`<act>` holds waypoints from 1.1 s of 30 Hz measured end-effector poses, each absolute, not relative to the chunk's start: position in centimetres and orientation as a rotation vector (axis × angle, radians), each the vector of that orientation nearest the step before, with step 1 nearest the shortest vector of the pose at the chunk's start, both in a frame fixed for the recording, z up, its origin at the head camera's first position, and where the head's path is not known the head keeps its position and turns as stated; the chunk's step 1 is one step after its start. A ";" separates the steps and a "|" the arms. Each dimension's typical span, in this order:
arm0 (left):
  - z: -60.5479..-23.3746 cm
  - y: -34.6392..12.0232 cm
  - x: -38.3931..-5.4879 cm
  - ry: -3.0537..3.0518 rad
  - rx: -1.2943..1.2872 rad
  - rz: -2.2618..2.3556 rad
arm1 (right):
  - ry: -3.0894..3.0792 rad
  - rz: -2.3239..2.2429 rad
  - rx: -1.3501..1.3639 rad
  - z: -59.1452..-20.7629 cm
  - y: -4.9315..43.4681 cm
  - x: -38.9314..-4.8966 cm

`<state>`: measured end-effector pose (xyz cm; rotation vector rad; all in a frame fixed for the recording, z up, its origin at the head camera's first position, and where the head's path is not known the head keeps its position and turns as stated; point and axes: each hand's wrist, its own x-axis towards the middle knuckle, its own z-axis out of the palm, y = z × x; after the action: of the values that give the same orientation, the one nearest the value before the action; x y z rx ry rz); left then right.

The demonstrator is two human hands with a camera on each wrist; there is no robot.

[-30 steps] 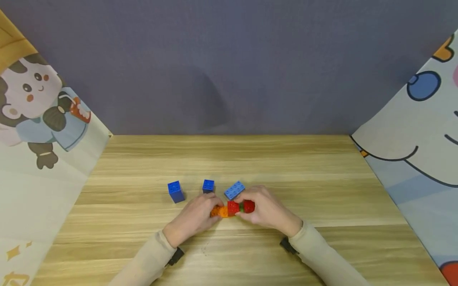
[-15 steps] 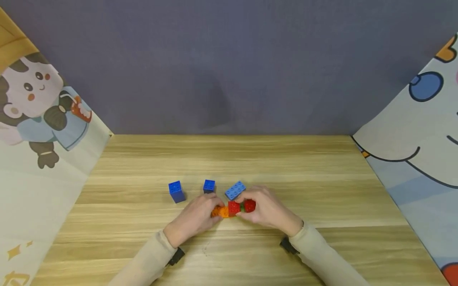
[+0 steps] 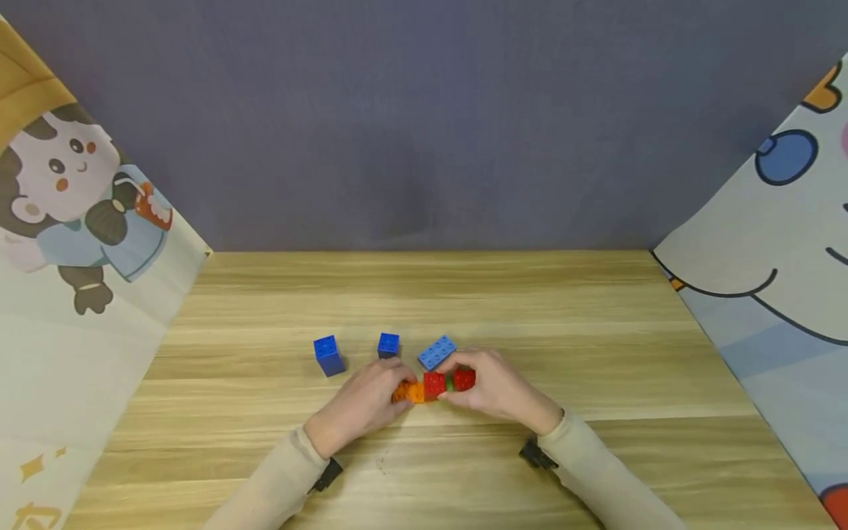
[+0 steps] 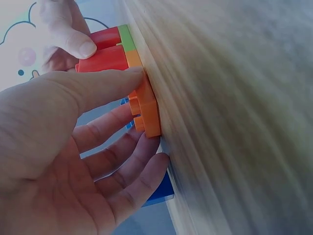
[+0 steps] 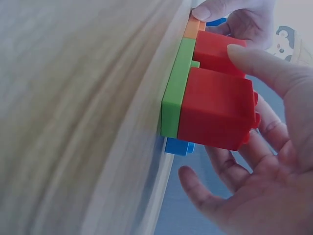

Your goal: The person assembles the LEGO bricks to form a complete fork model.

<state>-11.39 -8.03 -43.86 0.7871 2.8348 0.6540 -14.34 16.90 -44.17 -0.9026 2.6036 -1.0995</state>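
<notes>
The left hand [image 3: 361, 397] pinches the one orange brick [image 4: 152, 115], thumb along its near side, index finger across, the outer fingers spread loosely. The right hand [image 3: 495, 386] has its thumb on the inner red brick [image 5: 215, 49] and fingers curled behind, a narrow grip; beside it stands the outer red brick [image 5: 215, 107], making two reds. Both sit on a flat base: the outer on the one green brick [image 5: 176, 93], the inner across the join of green and orange. The base lies on the surface [image 3: 424, 294], between the hands.

Three blue bricks stand just beyond: the light one [image 3: 436, 353] beside the right hand's fingers, the small dark one [image 3: 388, 344] partly hidden behind the left hand, the tall dark one [image 3: 328, 356] further left, apart from the rest. Behind them, wood runs back to a straight edge at the grey wall [image 3: 424, 125]; broad stretches also flank both sleeves [image 3: 271, 478], up to printed side panels [image 3: 729, 294].
</notes>
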 end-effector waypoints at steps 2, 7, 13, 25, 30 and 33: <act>-43.9 -8.1 -11.4 2.834 0.788 0.656 | 2.596 -1.085 -0.889 -44.2 16.9 -14.4; -43.8 -8.1 -11.4 2.830 0.786 0.653 | 2.584 -1.066 -0.893 -44.4 16.9 -14.5; -43.7 -8.1 -11.4 2.826 0.783 0.641 | 2.583 -1.072 -0.892 -44.5 16.9 -14.5; -43.2 -8.3 -11.4 2.811 0.763 0.633 | 2.585 -1.059 -0.913 -44.3 16.8 -14.4; -43.0 -8.4 -11.4 2.813 0.766 0.640 | 2.591 -1.049 -0.912 -44.2 16.9 -14.3; -42.8 -8.5 -11.4 2.814 0.773 0.663 | 2.597 -1.048 -0.911 -44.2 16.9 -14.2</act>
<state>-11.38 -8.46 -42.80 0.7731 2.8142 0.6627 -14.25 16.92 -44.25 -0.9112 2.5969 -1.0478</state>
